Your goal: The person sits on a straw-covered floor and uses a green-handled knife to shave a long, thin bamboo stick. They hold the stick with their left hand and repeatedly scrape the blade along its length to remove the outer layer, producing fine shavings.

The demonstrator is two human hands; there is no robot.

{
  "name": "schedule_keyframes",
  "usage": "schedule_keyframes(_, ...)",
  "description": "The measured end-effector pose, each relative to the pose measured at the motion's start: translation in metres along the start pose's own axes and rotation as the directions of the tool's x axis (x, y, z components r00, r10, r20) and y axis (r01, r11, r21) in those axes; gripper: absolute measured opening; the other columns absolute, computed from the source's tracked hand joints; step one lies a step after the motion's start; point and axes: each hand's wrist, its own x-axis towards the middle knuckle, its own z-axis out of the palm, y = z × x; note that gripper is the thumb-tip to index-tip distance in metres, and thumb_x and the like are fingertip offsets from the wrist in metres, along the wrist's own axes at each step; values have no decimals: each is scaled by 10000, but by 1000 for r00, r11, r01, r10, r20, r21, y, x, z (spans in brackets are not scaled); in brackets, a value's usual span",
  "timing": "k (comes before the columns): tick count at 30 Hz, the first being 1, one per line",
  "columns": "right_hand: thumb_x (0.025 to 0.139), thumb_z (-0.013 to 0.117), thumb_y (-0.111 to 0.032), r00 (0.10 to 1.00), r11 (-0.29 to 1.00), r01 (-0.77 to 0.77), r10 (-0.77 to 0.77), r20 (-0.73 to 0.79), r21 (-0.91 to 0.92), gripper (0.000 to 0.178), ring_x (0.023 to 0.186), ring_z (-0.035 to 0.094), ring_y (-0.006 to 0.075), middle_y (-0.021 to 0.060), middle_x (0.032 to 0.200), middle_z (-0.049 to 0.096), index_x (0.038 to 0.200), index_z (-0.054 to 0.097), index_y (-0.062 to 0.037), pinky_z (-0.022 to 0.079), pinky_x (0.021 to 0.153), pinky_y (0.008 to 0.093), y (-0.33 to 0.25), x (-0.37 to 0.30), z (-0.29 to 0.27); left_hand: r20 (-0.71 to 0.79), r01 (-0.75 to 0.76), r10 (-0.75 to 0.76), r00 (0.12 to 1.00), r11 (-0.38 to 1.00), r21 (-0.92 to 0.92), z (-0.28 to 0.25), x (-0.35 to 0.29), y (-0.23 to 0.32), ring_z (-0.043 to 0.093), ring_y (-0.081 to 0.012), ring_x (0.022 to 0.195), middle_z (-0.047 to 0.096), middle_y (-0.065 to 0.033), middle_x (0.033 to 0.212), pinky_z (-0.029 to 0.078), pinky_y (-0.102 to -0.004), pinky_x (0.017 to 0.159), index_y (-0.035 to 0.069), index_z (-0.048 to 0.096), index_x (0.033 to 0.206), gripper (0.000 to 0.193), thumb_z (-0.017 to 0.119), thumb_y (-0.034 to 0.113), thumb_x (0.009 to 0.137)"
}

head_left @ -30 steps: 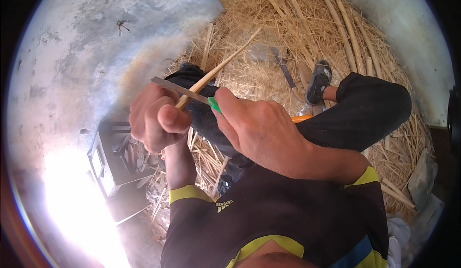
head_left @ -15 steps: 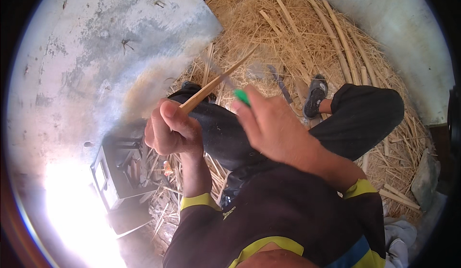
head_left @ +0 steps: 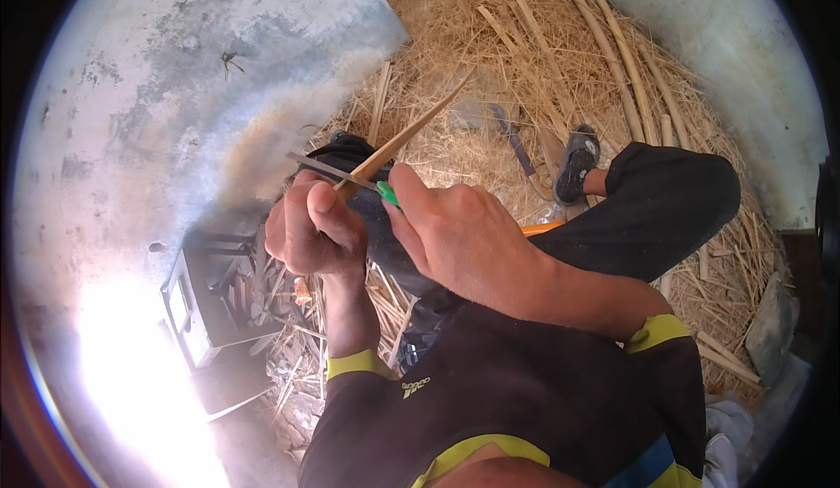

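Note:
My left hand (head_left: 317, 224) is closed around the lower end of a tapered bamboo strip (head_left: 411, 129), whose pointed tip slants up and away to the right. A knife with a green handle (head_left: 387, 193) is in the closed grip of my right hand (head_left: 464, 230). Its thin grey blade (head_left: 328, 168) lies across the strip, close to the left fist, and points up-left. Most of the knife's handle is hidden by the right fingers. Both hands are above my dark-trousered leg (head_left: 411, 234).
Straw and shavings (head_left: 455, 15) cover the ground, with long bamboo pieces (head_left: 617, 59) at the far right. A curved tool (head_left: 522, 157) lies near my shoe (head_left: 577, 166). A stained pale wall (head_left: 201, 59) rises at left, above a boxy object (head_left: 199, 313). A stone (head_left: 770, 326) stands at right.
My right hand has moved left and slightly down, bringing the knife blade from farther up the strip to near the left fist. The left hand has barely moved.

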Motion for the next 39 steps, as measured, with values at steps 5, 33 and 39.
schedule_keyframes(5, 861, 561, -120, 981, 880, -61, 141, 136, -471, 210, 691, 624, 394, 242, 705, 602, 967, 559, 61, 495, 628, 482, 211, -65, 63, 97, 63, -68, 993, 996, 58, -4, 4, -1, 500, -110, 415, 520, -49, 490, 342, -263, 391, 1, 551, 629, 445, 440, 222, 999)
schedule_keyframes(33, 959, 500, -243, 942, 920, -336, 331, 58, 201, 250, 631, 589, 443, 242, 620, 569, 962, 488, 7, 443, 554, 503, 59, 2, -33, 218, 18, 15, 976, 989, -148, 28, 4, -5, 516, -137, 441, 538, -58, 513, 393, -227, 407, -20, 503, 653, 737, 307, 637, 924)
schedule_keyframes(39, 937, 530, -184, 980, 979, -165, 148, 135, 122, 219, 580, 607, 384, 221, 555, 534, 913, 484, 29, 440, 453, 451, 29, 3, -27, 179, -43, 60, 982, 994, -97, 36, -3, -1, 549, -153, 465, 558, -69, 535, 429, -269, 436, -10, 533, 671, 671, 395, 592, 931)
